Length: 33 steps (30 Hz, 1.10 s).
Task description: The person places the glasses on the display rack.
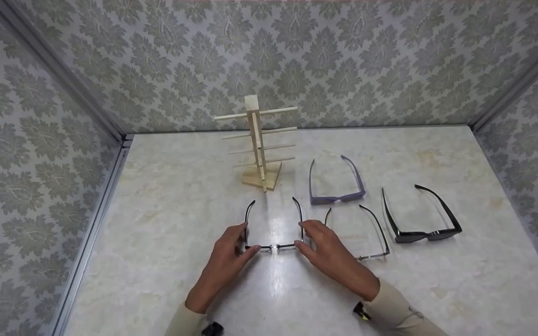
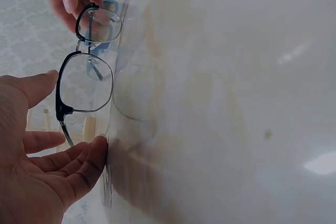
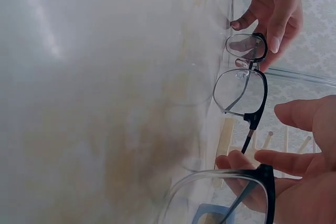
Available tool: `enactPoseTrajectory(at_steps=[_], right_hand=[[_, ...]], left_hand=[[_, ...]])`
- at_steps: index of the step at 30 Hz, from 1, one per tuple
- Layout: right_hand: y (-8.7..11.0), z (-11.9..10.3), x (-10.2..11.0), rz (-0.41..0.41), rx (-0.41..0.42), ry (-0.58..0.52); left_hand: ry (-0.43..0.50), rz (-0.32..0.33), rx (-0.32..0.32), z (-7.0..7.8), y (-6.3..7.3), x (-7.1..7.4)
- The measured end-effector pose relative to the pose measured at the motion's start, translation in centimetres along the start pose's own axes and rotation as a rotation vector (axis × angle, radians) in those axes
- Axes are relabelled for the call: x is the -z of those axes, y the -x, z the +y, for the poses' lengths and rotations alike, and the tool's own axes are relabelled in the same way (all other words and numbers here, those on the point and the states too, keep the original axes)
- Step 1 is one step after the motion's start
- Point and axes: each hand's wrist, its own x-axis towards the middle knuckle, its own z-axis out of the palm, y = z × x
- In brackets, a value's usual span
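A pair of eyeglasses (image 1: 286,246) with dark browline tops and clear lenses stands on the pale table, temples pointing away. My left hand (image 1: 224,254) is at its left side, thumb by the top of the rim and fingertips beside the temple. On the other side, my right hand (image 1: 332,252) has its fingertips by the right temple. In the right wrist view, a small gap shows between the right thumb and the rim of the eyeglasses (image 3: 265,90). Partly behind the right hand lies a second pair of clear glasses (image 1: 381,231) with dark temple tips.
A wooden display stand (image 1: 256,135) with several crossbars rises behind the eyeglasses. Purple-framed glasses (image 1: 326,201) lie to its right, temples spread. Black sunglasses (image 1: 428,234) sit farther right. Patterned walls (image 1: 269,60) enclose the table at the back and sides.
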Motion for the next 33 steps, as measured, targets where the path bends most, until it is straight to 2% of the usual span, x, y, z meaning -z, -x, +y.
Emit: enactPoseTrajectory(at_steps=[5, 12, 16, 22, 25, 28, 33], right_hand=[[-0.2, -0.3, -0.1, -0.045, -0.034, 0.016], [-0.3, -0.2, -0.4, -0.018, 0.036, 0.065], [-0.4, -0.4, -0.4, -0.025, 0.022, 0.077], [-0.5, -0.7, -0.2, -0.052, -0.009, 0.079], [-0.7, -0.9, -0.1, -0.06, -0.023, 0.073], [-0.7, -1.0, -0.1, -0.058, -0.031, 0.064], [-0.9, -1.3, 0.2, -0.067, -0.067, 0.04]], left_hand=[[-0.005, -0.001, -0.026, -0.1, 0.1, 0.0], [-0.001, -0.036, 0.013, 0.0, -0.1, -0.1], [-0.002, -0.047, 0.017, 0.1, -0.3, -0.1], [0.004, -0.036, 0.04, 0.5, -0.5, -0.1], [0.016, -0.026, 0.031, 0.6, -0.5, -0.1], [0.028, -0.005, 0.016, 0.8, -0.3, -0.1], [0.047, 0.036, 0.031, 1.2, -0.2, 0.1]])
